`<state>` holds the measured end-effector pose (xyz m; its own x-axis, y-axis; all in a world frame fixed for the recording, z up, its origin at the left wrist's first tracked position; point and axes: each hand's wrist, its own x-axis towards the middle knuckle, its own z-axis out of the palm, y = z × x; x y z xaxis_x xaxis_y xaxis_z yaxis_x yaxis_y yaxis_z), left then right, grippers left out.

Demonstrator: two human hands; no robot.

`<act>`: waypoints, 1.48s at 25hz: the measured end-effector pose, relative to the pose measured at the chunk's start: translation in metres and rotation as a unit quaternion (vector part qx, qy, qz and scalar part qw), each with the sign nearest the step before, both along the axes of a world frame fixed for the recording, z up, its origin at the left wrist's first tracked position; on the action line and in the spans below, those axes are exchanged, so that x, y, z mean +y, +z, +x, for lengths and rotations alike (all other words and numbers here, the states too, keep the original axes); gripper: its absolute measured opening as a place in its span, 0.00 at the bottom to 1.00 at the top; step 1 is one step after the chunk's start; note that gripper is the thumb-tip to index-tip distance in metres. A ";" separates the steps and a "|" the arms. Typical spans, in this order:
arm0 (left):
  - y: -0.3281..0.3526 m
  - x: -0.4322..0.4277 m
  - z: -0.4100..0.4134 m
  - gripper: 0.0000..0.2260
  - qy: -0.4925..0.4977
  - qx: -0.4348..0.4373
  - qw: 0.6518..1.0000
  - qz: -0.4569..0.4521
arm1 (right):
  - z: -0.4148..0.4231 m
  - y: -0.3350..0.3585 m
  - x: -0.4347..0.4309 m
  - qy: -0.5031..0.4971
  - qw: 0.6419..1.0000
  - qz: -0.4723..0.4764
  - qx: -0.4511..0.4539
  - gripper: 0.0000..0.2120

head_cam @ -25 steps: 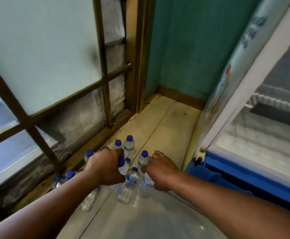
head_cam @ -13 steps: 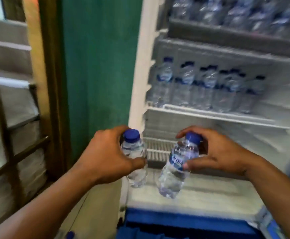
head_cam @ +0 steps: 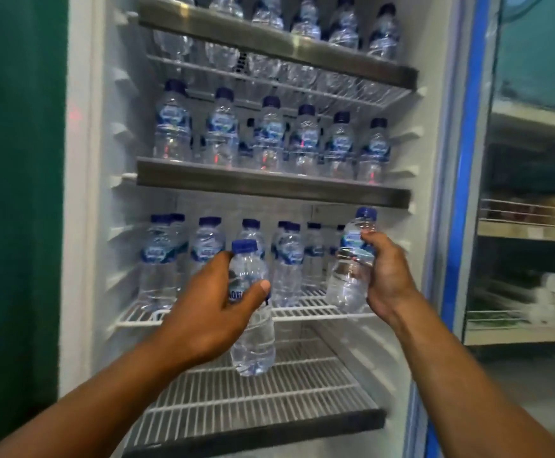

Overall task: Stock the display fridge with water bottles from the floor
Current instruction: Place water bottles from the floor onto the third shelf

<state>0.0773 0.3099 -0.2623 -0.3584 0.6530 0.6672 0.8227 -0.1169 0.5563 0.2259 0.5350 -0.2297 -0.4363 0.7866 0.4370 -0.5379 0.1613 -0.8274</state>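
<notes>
Clear plastic water bottles with blue caps sit one in each of the hands, both upright in front of the open display fridge (head_cam: 81,193). The left hand (head_cam: 210,312) is wrapped round the label of the left bottle (head_cam: 253,345), thumb across the front. The right hand (head_cam: 389,276) grips the right bottle (head_cam: 348,279) by its middle, higher and further right. Both bottles hang just ahead of the white wire shelf (head_cam: 315,310), whose back half already carries a standing row (head_cam: 203,249) while its front strip looks free. That strip is probably where these two go.

The risks lie in the set-down. The right bottle's cap rides close beneath the metal trim (head_cam: 269,185) of the shelf above, so a lift could clip it. Pushing either bottle in too far would nudge the standing row, and light bottles packed close may topple one after another. A narrow base landing across the wires can rock and tip forward off the edge onto the lower wire shelf (head_cam: 253,401). Thin walls also buckle under a hard squeeze.
</notes>
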 end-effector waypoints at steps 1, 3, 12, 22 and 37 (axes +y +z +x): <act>-0.003 0.016 0.001 0.12 -0.004 0.008 1.000 -0.012 | -0.006 0.002 0.014 -0.043 0.999 0.020 -0.021 0.29; -0.010 0.045 0.001 0.12 -0.006 0.024 0.999 -0.024 | -0.022 0.002 0.035 -0.112 0.988 0.083 -0.072 0.31; -0.042 0.117 -0.008 0.27 0.036 0.096 0.993 -0.056 | -0.058 -0.026 0.079 -0.073 0.977 0.120 -0.158 0.27; -0.046 0.120 -0.029 0.23 0.005 0.103 0.994 -0.021 | -0.055 -0.058 0.079 -0.240 0.876 0.253 -0.333 0.39; -0.046 0.124 -0.041 0.30 -0.015 0.057 0.998 -0.036 | -0.053 -0.067 0.073 -0.317 0.823 0.296 -0.367 0.33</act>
